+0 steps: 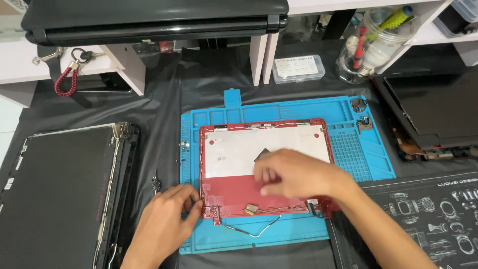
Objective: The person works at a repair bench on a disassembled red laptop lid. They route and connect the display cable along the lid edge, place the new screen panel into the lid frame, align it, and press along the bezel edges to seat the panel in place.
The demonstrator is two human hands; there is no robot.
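Note:
A red laptop lid shell with a silver foil panel lies on a blue silicone repair mat. My left hand rests at the shell's lower left corner by the hinge bracket, fingers curled against the edge. My right hand hovers blurred over the middle of the shell, fingers loosely bent, holding nothing I can see. A thin grey cable trails from the shell's lower edge onto the mat. Two metal hinges sit in the mat's upper right tray.
A bare screen panel in its black frame lies at left. A black laptop base sits at right, a printed black mat below it. A clear screw box, a jar of tools, keys and a closed laptop stand behind.

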